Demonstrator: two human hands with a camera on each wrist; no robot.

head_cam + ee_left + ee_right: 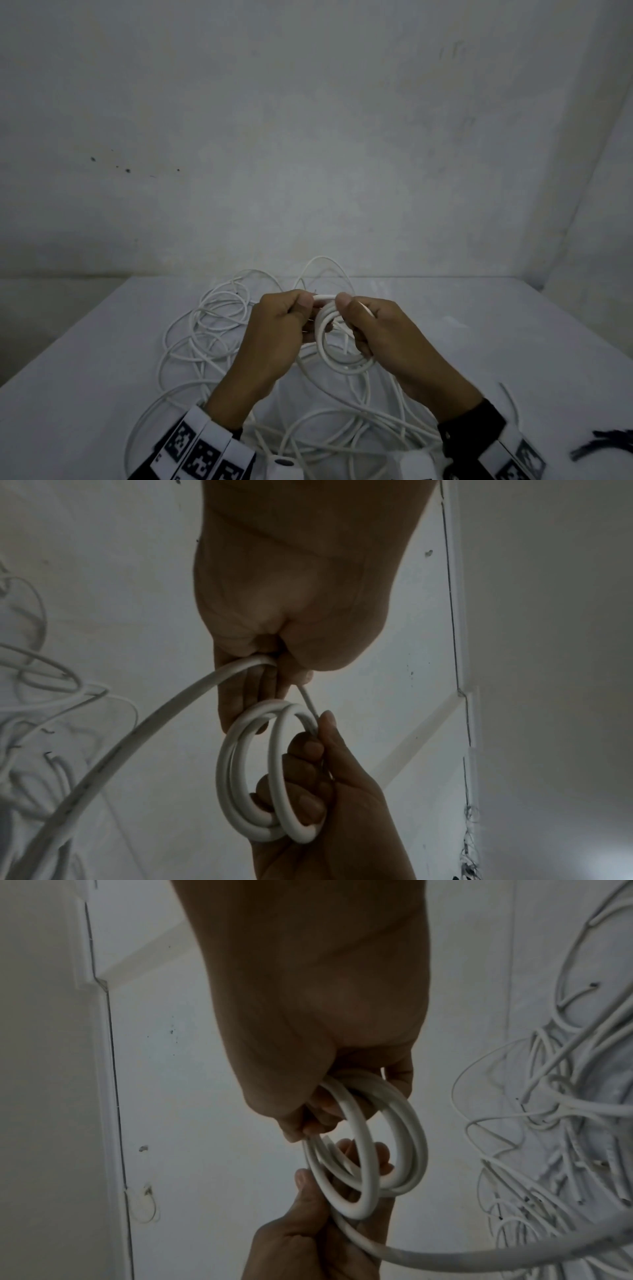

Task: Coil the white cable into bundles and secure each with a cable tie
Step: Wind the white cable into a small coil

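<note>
A small coil of white cable (337, 346) hangs between my two hands above the table. My right hand (352, 310) grips it, fingers curled through the loops (369, 1150) and thumb pressed on top. My left hand (298, 308) pinches the strand (325, 297) that runs into the coil. The left wrist view shows a thick length of cable (137, 737) leaving the left hand's fingers (253, 691) and trailing down to the pile. The coil (270, 777) has a few turns. Loose white cable (219, 329) lies tangled below both hands.
Black cable ties (603, 445) lie in a small heap at the table's near right. A thin pale strip (510, 401) lies just left of them. The white table (479, 325) meets a wall behind and on the right. Cable loops (565, 1123) spread across the table's middle.
</note>
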